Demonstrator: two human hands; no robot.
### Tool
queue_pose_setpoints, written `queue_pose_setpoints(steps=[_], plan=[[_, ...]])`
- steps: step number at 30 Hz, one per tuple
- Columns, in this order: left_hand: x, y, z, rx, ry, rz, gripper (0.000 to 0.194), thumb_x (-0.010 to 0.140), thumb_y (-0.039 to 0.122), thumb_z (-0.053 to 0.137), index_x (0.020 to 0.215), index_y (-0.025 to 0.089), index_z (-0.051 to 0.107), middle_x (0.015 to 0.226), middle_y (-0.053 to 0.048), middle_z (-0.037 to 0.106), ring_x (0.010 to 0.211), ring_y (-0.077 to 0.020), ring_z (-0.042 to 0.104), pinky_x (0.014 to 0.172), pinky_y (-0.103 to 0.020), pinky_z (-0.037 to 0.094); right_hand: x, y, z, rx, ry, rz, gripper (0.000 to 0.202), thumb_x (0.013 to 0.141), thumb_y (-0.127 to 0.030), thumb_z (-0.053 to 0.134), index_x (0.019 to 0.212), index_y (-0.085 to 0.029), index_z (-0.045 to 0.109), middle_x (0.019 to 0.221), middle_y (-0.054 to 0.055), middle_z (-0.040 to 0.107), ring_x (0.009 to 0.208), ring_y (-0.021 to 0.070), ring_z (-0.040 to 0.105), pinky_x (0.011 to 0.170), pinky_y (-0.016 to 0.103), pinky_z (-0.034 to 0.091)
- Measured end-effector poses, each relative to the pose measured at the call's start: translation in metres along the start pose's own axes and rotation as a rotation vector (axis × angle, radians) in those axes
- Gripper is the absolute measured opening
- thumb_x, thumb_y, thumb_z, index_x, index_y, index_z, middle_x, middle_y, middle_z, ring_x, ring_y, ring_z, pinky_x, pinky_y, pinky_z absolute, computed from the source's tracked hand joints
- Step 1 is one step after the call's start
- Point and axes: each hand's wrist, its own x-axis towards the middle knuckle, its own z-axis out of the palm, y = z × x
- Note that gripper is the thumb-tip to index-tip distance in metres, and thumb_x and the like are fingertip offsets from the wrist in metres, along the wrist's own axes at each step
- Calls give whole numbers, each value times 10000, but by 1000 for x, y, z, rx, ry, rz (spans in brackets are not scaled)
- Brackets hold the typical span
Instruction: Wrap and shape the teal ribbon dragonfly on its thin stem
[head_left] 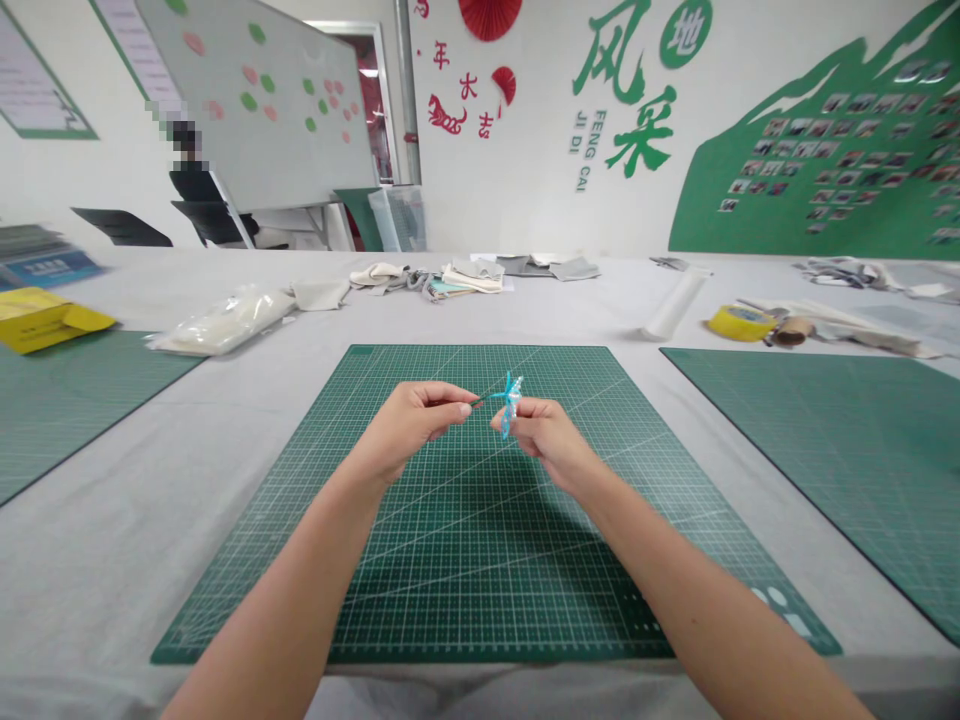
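Observation:
A small blue ornament with white, pearl-like beads (509, 405) is held above the green cutting mat (480, 560). My left hand (424, 420) pinches a thin dark stem (482, 398) that runs to the ornament's left side. On the other side, the fingers of my right hand (544, 435) are closed on the beaded part. Both hands are raised over the upper middle of the mat, close together but apart. Where the stem joins the ornament is too small to make out.
More cutting mats lie at left (90, 390) and right (840, 450). Behind are a yellow packet (49, 318), a clear plastic bag (229, 318), fabric pieces (472, 275), a white roll (675, 305) and yellow tape (741, 322). A person (191, 180) is at the back left.

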Motion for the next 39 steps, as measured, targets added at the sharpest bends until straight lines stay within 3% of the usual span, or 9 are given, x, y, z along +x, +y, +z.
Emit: queue_pose_setpoints(steps=[5,8,12,15,27,30,33,35,39], plan=[[4,-1,-3,-120,112,-64,216,658,236,730,844,126,736,536,34,514,446,-41,338,440,-199,223,-9,-3,8,-117,16,-179,207,664,-321,741,584,-170,625,538,-49,517,460,65,340,455,231,268],[5,-1,-5,-147,148,-89,241,659,242,727,870,127,733,531,39,509,427,-34,332,422,-190,205,-17,-3,12,-325,89,-368,198,756,-290,686,601,-179,636,517,-47,501,495,90,411,496,243,322],[5,-2,-5,-133,175,-98,245,654,237,718,868,118,728,517,42,496,418,-36,323,409,-191,190,-26,0,15,-615,187,-686,158,853,-231,600,719,-199,678,616,-15,624,563,115,529,568,256,402],[5,-1,-4,-127,174,-100,245,656,230,709,871,115,725,523,38,501,419,-37,324,409,-192,188,-30,1,16,-698,217,-815,170,886,-216,562,771,-201,686,660,-1,655,596,123,570,591,258,432],[4,-1,0,-35,134,-106,202,678,227,703,846,117,722,498,53,482,434,-50,324,450,-211,220,-35,-8,13,-733,326,-955,153,893,-155,551,816,-197,676,684,-4,668,602,113,573,583,249,442],[4,-3,3,120,111,-56,168,705,226,679,838,138,731,539,30,544,486,-82,412,502,-232,310,-35,-8,12,-783,324,-1014,142,891,-147,555,846,-193,682,679,1,673,574,112,553,556,251,430],[3,-6,6,329,57,69,149,745,220,638,828,165,748,745,-34,684,700,-152,583,666,-279,420,-33,-8,10,-820,329,-1040,138,891,-143,559,864,-186,687,693,10,681,579,113,555,559,252,431],[2,-7,7,449,8,140,164,768,211,610,837,183,757,854,-47,710,810,-179,616,745,-299,434,-32,-9,8,-825,340,-1040,137,893,-144,561,866,-186,689,708,11,687,594,114,563,572,249,437],[-1,-5,8,610,-123,210,200,791,176,576,844,203,767,796,-19,693,746,-153,608,711,-284,429,-28,-9,3,-845,342,-1007,147,902,-164,558,851,-188,694,709,6,678,611,111,571,590,243,435]])
